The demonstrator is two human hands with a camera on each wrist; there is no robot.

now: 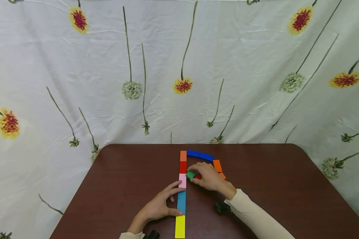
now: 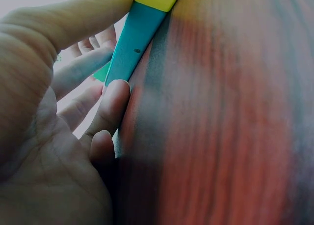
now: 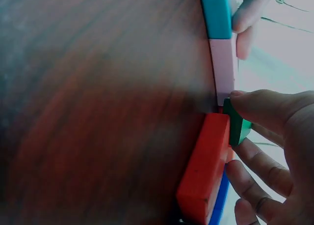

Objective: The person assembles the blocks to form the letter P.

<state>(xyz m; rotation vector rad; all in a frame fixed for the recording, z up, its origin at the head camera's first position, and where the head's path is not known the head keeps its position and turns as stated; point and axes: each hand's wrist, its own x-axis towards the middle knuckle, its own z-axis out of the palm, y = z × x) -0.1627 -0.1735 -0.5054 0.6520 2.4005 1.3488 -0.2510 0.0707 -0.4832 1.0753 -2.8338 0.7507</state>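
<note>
My right hand (image 1: 209, 177) pinches a small green block (image 1: 190, 175) between thumb and fingertips, against the right side of a straight row of blocks. In the right wrist view the green block (image 3: 237, 122) is at the end of a red block (image 3: 206, 161), close to the pink block (image 3: 223, 68). My left hand (image 1: 158, 206) rests along the row with spread fingers. Its thumb touches the light blue block (image 1: 181, 201) near the yellow block (image 1: 180, 227), and its fingertips touch near the pink block (image 1: 182, 179). The left wrist view shows fingers beside the blue block (image 2: 135, 43).
Farther up the row are a red block (image 1: 182, 167) and an orange block (image 1: 183, 155). Dark blue blocks (image 1: 199, 155) and orange blocks (image 1: 217, 166) curve away to the right. Everything lies on a dark brown table (image 1: 131, 176) before a flowered curtain (image 1: 155, 66).
</note>
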